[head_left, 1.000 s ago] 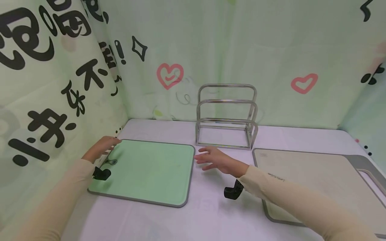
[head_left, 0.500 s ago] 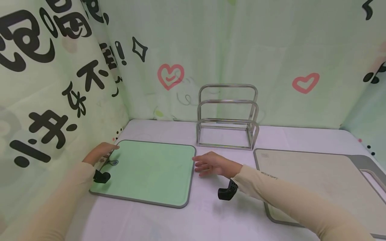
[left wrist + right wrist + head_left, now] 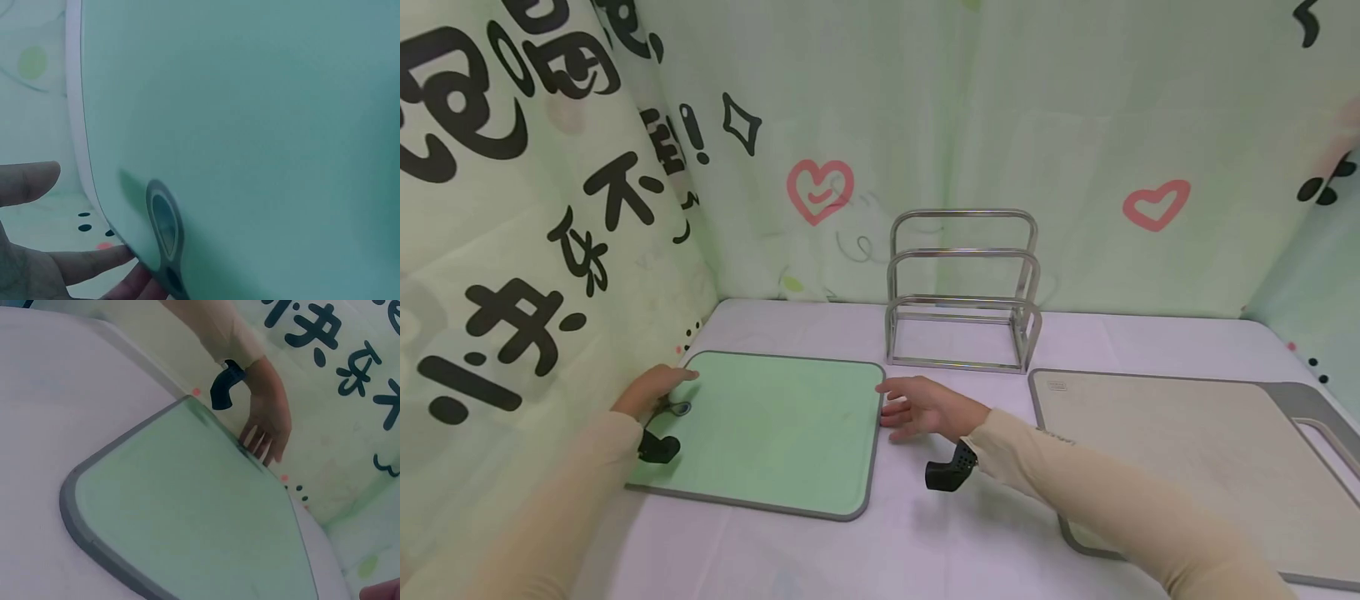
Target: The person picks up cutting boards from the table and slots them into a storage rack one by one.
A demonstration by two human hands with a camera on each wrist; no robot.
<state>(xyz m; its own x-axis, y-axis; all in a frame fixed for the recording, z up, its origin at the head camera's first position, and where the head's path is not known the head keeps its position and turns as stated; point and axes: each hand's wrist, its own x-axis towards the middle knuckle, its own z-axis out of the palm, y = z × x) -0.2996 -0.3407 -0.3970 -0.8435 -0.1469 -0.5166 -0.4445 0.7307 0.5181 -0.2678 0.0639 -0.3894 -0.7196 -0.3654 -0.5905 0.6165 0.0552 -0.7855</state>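
A pale green cutting board (image 3: 775, 433) with a grey rim lies flat on the table. My left hand (image 3: 647, 393) is at its left edge; in the left wrist view several fingertips (image 3: 128, 253) touch the board's edge, while the thumb stands raised and apart. Close to those fingers is a grey oval loop (image 3: 165, 225); whether it belongs to the board I cannot tell. At the board's right edge is my right hand (image 3: 932, 408), thumb forward by the rim and fingers loosely bent. Contact there is unclear. Only one fingertip (image 3: 381, 590) shows in the right wrist view.
Behind the board stands a metal wire rack (image 3: 962, 300) with several upright loops. To the right lies a larger beige cutting board (image 3: 1187, 467) with a grey handle, partly under the right sleeve. Printed curtains (image 3: 1000, 100) enclose the lilac table (image 3: 895, 542) at back and sides.
My right hand has shifted left up to the green board's edge, its fingers drawing closer together. The left hand has moved slightly nearer along the left edge. The board stays put.
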